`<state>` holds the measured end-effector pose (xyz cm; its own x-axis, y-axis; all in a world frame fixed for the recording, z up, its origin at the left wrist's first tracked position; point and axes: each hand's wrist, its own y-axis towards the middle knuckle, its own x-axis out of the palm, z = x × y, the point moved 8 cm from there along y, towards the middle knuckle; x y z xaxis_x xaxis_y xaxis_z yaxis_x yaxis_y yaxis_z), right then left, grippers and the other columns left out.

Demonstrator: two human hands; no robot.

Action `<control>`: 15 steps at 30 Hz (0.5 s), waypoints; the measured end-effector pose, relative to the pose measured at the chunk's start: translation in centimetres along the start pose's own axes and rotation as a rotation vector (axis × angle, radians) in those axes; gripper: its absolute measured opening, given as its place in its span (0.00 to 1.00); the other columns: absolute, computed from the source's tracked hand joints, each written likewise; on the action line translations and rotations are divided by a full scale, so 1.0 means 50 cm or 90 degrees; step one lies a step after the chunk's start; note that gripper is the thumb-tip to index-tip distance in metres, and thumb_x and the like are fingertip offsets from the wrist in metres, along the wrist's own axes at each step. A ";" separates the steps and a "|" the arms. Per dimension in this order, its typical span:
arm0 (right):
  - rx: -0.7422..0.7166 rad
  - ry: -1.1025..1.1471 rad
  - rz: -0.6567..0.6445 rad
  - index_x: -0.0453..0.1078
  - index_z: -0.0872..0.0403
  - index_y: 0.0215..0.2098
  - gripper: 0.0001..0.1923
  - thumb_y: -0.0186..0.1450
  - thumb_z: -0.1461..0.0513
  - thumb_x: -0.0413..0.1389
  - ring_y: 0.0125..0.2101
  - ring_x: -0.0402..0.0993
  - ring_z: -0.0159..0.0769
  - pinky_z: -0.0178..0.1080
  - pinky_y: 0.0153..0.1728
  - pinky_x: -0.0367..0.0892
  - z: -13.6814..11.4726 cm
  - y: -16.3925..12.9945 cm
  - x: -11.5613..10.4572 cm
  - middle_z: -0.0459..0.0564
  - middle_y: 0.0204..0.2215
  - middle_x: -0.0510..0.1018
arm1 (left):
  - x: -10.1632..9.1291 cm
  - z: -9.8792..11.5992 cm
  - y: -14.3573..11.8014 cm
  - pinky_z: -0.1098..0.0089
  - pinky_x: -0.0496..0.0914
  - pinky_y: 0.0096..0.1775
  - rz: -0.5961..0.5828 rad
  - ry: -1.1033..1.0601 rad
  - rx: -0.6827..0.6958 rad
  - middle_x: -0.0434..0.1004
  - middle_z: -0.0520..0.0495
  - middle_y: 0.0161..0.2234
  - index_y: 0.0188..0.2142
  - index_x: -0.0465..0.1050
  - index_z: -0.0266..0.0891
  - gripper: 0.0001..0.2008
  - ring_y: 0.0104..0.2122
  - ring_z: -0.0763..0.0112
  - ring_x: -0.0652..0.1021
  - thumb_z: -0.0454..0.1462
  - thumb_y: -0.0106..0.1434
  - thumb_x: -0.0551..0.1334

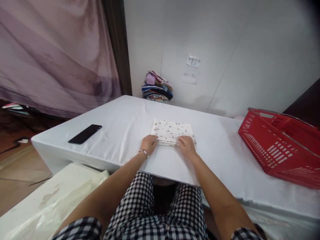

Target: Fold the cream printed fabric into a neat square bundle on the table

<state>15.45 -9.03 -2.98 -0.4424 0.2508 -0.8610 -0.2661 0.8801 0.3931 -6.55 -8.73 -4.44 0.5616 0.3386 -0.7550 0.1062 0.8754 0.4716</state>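
A table [120, 133] draped in a white cloth fills the middle of the view, its far edge against a pale wall and its near edge above the person's lap in checked black-and-white fabric. To the left hangs a mauve curtain [50, 53], reaching down past the table's far left corner. At the right end of the table lies a red plastic basket [280, 150], tipped on its side with its open mouth turned up and away. Below the table on the left sits a pale plastic sheet or bag [55, 196] on the floor. At the back, against the wall, stands a small stack of folded clothes [157, 87] in mixed colours, with two paper notes [191, 70] stuck on the wall just to its right (the writing is too small to read with certainty). A folded white cloth with small printed motifs [172, 130] lies flat near the table's front edge, right in the centre. The left hand [149, 143], a bracelet at its wrist, rests palm down on the near left corner of that cloth, fingers slightly curled; the right hand [186, 145] presses flat on the near right corner, fingers spread a little. A black phone [85, 134] lies face down, well to the left of the cloth.
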 end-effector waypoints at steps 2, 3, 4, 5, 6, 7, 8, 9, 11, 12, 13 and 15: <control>-0.035 0.023 -0.040 0.69 0.51 0.47 0.16 0.66 0.58 0.45 0.49 0.63 0.39 0.41 0.52 0.53 -0.020 0.005 0.021 0.50 0.46 0.73 | 0.000 0.006 0.001 0.59 0.64 0.50 0.002 0.036 0.002 0.74 0.46 0.44 0.43 0.73 0.43 0.14 0.47 0.63 0.71 0.40 0.61 0.55; -0.050 0.030 -0.049 0.69 0.51 0.47 0.16 0.65 0.57 0.45 0.49 0.63 0.39 0.41 0.51 0.53 -0.025 0.005 0.029 0.50 0.46 0.73 | 0.001 0.008 0.002 0.59 0.64 0.50 0.000 0.048 0.003 0.74 0.46 0.43 0.44 0.73 0.43 0.14 0.46 0.62 0.70 0.40 0.61 0.55; -0.062 0.036 -0.049 0.69 0.51 0.48 0.17 0.65 0.57 0.46 0.49 0.63 0.39 0.41 0.51 0.54 -0.026 0.004 0.035 0.50 0.47 0.73 | 0.002 0.010 0.003 0.59 0.64 0.49 -0.002 0.056 0.002 0.74 0.46 0.43 0.44 0.73 0.44 0.14 0.46 0.62 0.70 0.40 0.60 0.55; -0.072 0.041 -0.042 0.69 0.51 0.48 0.17 0.66 0.57 0.45 0.48 0.64 0.39 0.41 0.50 0.54 -0.024 0.002 0.039 0.50 0.47 0.73 | 0.003 0.011 0.003 0.59 0.64 0.49 -0.004 0.061 0.002 0.74 0.46 0.42 0.44 0.73 0.44 0.14 0.46 0.62 0.70 0.39 0.60 0.55; -0.080 0.047 -0.032 0.69 0.52 0.48 0.17 0.66 0.58 0.44 0.48 0.64 0.38 0.40 0.50 0.55 -0.020 0.001 0.041 0.51 0.47 0.73 | 0.004 0.012 0.004 0.60 0.64 0.48 -0.005 0.062 0.002 0.74 0.46 0.42 0.44 0.74 0.44 0.14 0.45 0.62 0.70 0.39 0.60 0.55; -0.087 0.053 -0.022 0.69 0.52 0.48 0.17 0.67 0.58 0.43 0.47 0.64 0.38 0.40 0.49 0.55 -0.015 0.000 0.042 0.51 0.46 0.73 | 0.005 0.012 0.004 0.60 0.64 0.48 -0.005 0.062 0.002 0.74 0.46 0.41 0.43 0.74 0.44 0.13 0.44 0.62 0.70 0.39 0.60 0.55; -0.091 0.059 -0.014 0.69 0.52 0.47 0.17 0.67 0.58 0.43 0.46 0.65 0.38 0.40 0.49 0.56 -0.010 -0.001 0.043 0.51 0.45 0.73 | 0.005 0.012 0.004 0.61 0.64 0.48 -0.004 0.062 0.002 0.74 0.46 0.40 0.43 0.74 0.44 0.13 0.44 0.62 0.70 0.39 0.60 0.55; -0.093 0.064 -0.009 0.70 0.53 0.47 0.17 0.67 0.58 0.43 0.46 0.65 0.38 0.40 0.49 0.56 -0.005 -0.001 0.043 0.51 0.45 0.74 | 0.005 0.012 0.004 0.61 0.64 0.47 -0.002 0.060 0.004 0.73 0.46 0.40 0.42 0.74 0.44 0.13 0.44 0.63 0.70 0.39 0.60 0.56; -0.091 0.069 -0.006 0.70 0.53 0.47 0.17 0.67 0.59 0.43 0.46 0.65 0.38 0.40 0.49 0.56 0.001 0.001 0.044 0.51 0.45 0.74 | 0.006 0.012 0.004 0.61 0.64 0.47 0.001 0.055 0.011 0.73 0.46 0.39 0.41 0.75 0.44 0.12 0.43 0.63 0.70 0.38 0.60 0.55; -0.086 0.068 -0.009 0.70 0.53 0.47 0.17 0.67 0.59 0.43 0.46 0.65 0.38 0.40 0.49 0.56 0.003 0.002 0.045 0.51 0.45 0.74 | 0.006 0.012 0.004 0.62 0.64 0.47 0.002 0.051 0.013 0.73 0.47 0.39 0.40 0.75 0.44 0.12 0.43 0.64 0.70 0.38 0.60 0.55; -0.080 0.064 -0.013 0.70 0.52 0.47 0.18 0.67 0.59 0.42 0.46 0.65 0.38 0.40 0.49 0.56 0.004 0.003 0.046 0.51 0.46 0.73 | 0.007 0.011 0.005 0.62 0.64 0.48 0.002 0.048 0.014 0.73 0.47 0.39 0.40 0.75 0.44 0.11 0.43 0.64 0.70 0.38 0.60 0.55; -0.068 0.055 -0.020 0.70 0.52 0.48 0.18 0.67 0.59 0.42 0.47 0.64 0.39 0.41 0.49 0.56 0.004 0.005 0.048 0.51 0.46 0.73 | 0.010 0.009 0.006 0.62 0.63 0.48 0.000 0.042 0.012 0.73 0.47 0.38 0.38 0.75 0.44 0.11 0.43 0.65 0.70 0.38 0.61 0.54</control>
<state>14.51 -8.12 -5.03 -0.5032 0.1834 -0.8445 -0.3692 0.8379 0.4020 -5.87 -8.46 -4.45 0.5065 0.3609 -0.7830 0.1217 0.8691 0.4794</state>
